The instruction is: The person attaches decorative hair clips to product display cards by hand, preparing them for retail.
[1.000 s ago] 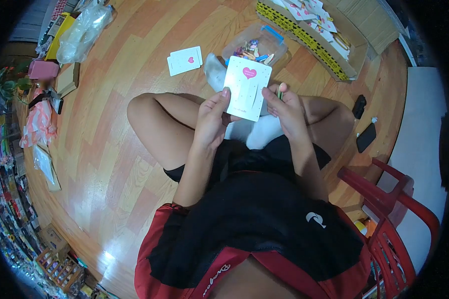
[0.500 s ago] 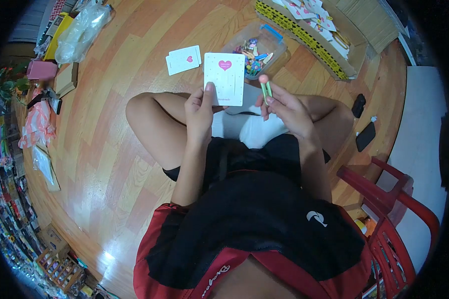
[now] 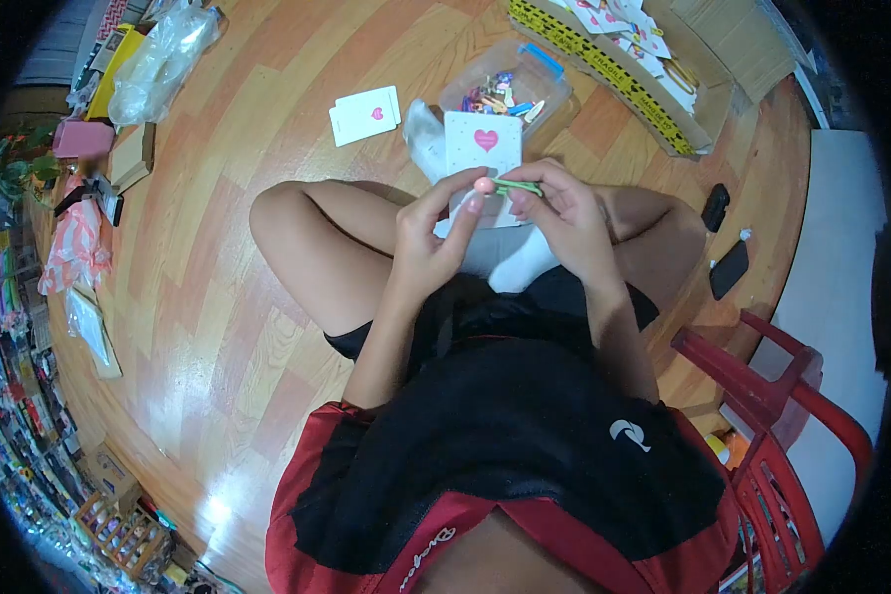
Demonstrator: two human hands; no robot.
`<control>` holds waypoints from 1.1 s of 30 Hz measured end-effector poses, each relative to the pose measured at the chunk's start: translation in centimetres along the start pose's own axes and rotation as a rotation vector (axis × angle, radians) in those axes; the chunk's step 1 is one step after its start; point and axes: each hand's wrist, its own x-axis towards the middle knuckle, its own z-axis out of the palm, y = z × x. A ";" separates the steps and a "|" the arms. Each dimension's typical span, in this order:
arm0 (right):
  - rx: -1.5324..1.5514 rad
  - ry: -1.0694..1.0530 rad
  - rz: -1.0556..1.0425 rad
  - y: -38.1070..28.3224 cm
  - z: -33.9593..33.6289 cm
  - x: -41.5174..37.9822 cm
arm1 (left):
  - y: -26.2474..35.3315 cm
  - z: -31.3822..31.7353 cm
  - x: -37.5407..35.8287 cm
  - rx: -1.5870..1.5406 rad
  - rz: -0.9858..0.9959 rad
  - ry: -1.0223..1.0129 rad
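Note:
A green hair tie (image 3: pixel 515 186) with a pink ball (image 3: pixel 483 185) at one end spans the gap between my hands. My left hand (image 3: pixel 434 233) pinches the ball between thumb and forefinger. The green loop end is gripped by the fingers of my right hand (image 3: pixel 567 220). Behind my fingers, a white card (image 3: pixel 483 148) with a pink heart rests against my socked feet; its lower part is partly covered by my hands. Two or so similar cards (image 3: pixel 364 117) lie stacked on the floor to the left.
Beyond the card stands a clear plastic box (image 3: pixel 556 94) of colourful small pieces. A cardboard box (image 3: pixel 604 74) with yellow-black tape holds many cards at the upper right. A red chair (image 3: pixel 772 396) and a dark phone (image 3: pixel 730 270) are on the right, plastic bags (image 3: pixel 163 64) at the left.
My left hand has let go of the card, which now rests on my feet, and has taken hold of the pink ball. The hair tie has turned from upright to sideways.

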 end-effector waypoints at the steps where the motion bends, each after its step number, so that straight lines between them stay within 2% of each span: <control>1: 0.002 -0.003 0.002 -0.1 0.0 0.0 | 0.8 -0.2 0.0 -0.023 -0.042 -0.023; 5: -0.047 -0.003 -0.078 -0.8 0.3 -0.5 | -0.5 -0.1 -0.1 0.005 -0.033 0.023; 7: -0.036 0.005 -0.089 -1.1 0.6 -0.7 | 0.2 0.2 -0.2 -0.234 -0.072 0.065; 10: 0.073 0.087 -0.100 -1.6 1.1 -0.9 | 0.9 -0.3 -0.7 -0.089 0.034 0.091; 13: -0.024 0.099 -0.183 -2.3 0.8 -1.1 | 2.0 -0.3 -0.9 -0.059 0.138 0.163; 15: -0.218 0.106 -0.258 -2.7 0.5 -1.1 | 2.5 -0.6 -1.0 -0.023 0.155 0.174; 19: -0.337 0.069 -0.356 -4.2 0.2 -0.9 | 3.3 -1.1 -1.2 0.010 0.214 0.192; 21: -0.540 0.007 -0.408 -5.0 0.2 -0.8 | 3.5 -1.3 -1.2 0.013 0.215 0.187; 25: -0.530 -0.062 -0.314 -5.3 0.1 -0.8 | 3.5 -1.5 -1.1 0.007 0.215 0.185; 28: -0.644 -0.155 -0.223 -6.1 0.1 -0.8 | 3.4 -1.6 -0.9 0.007 0.202 0.164; 30: -0.490 -0.200 -0.071 -5.8 -0.1 -0.8 | 3.4 -1.7 -0.9 -0.017 0.179 0.156; 33: -0.327 -0.125 -0.092 -4.4 -0.9 -1.1 | 3.3 -2.1 -0.8 -0.013 0.137 0.168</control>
